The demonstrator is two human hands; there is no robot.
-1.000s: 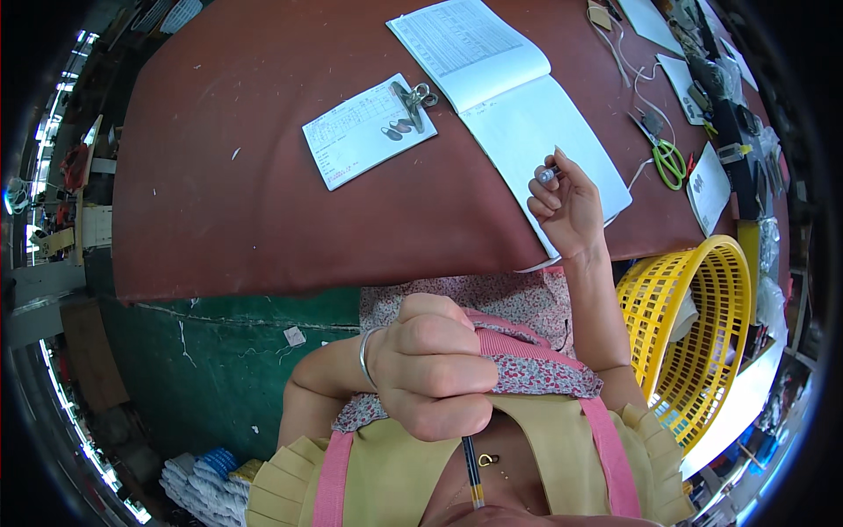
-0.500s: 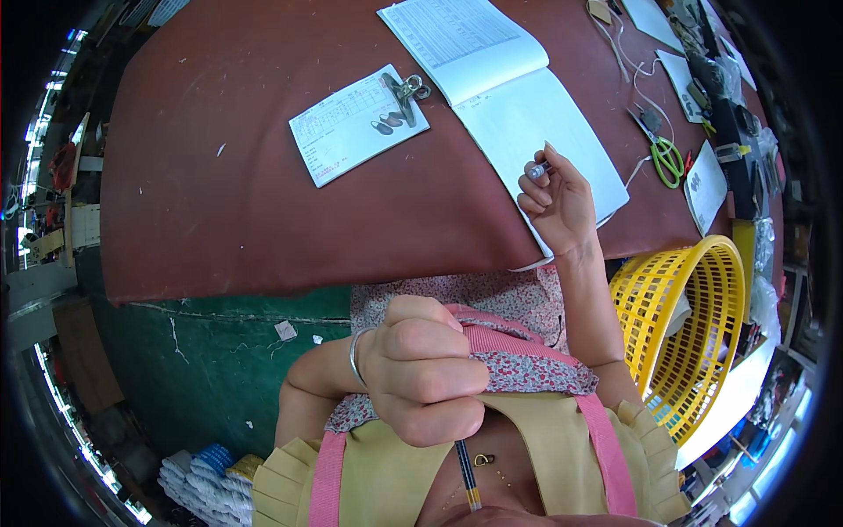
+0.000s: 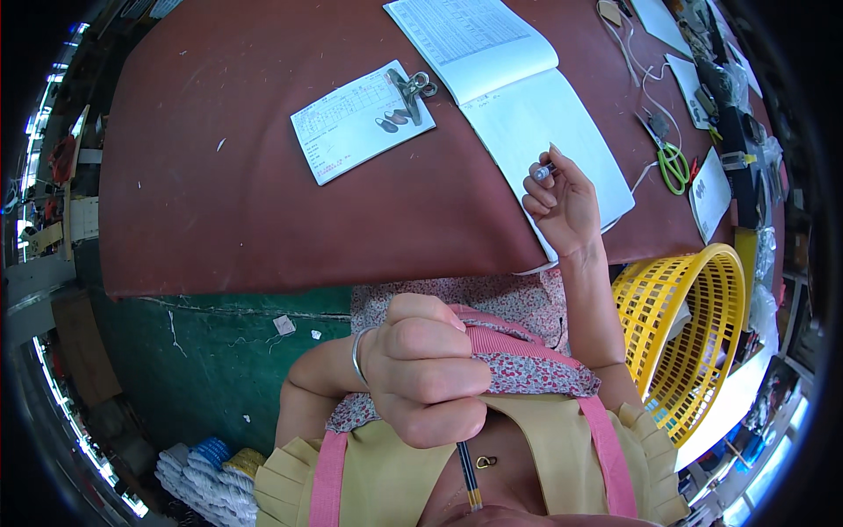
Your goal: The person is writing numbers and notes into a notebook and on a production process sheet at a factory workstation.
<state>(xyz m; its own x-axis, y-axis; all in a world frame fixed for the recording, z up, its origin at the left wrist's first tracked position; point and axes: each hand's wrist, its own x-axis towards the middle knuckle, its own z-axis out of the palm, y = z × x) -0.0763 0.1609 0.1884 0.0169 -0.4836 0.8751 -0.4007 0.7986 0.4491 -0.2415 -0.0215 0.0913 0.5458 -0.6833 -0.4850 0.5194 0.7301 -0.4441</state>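
My right hand (image 3: 562,206) is closed around a small pen-like object (image 3: 543,172) and rests on the blank lower page of an open ledger book (image 3: 514,88) lying on the dark red table (image 3: 237,202). Close to my chest, my left hand (image 3: 426,369) is curled into a fist and grips a dark pencil (image 3: 469,474) that points down; a metal bangle (image 3: 358,356) circles its wrist. The left hand hangs below the table's front edge, in front of my pink-strapped apron.
A printed sheet (image 3: 356,123) with a metal bulldog clip (image 3: 411,88) lies left of the book. Green-handled scissors (image 3: 672,162), cords and small papers sit at the table's right. A yellow plastic basket (image 3: 689,338) stands at my right. The floor (image 3: 219,351) is green.
My right hand has slid a little up and left across the blank page. The left fist with the pencil has stayed close to my chest.
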